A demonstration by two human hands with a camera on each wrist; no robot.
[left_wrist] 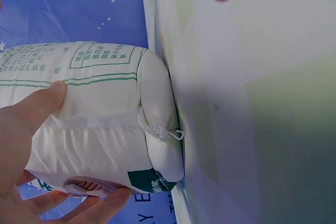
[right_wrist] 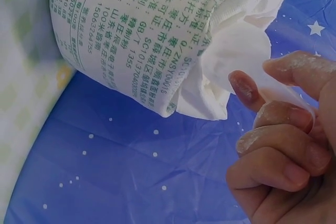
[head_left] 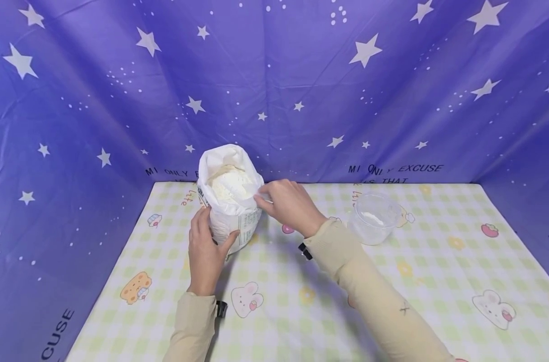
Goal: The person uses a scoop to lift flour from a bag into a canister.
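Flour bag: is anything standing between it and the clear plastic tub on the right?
Yes. In the head view, the right hand and its beige sleeve reach in between the flour bag and the clear plastic tub. Nothing else visible stands there.

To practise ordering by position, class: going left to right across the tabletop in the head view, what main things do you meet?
Cookie print, white bag, right hand, clear tub, strawberry print. The left hand overlaps the bag, so it is left out.
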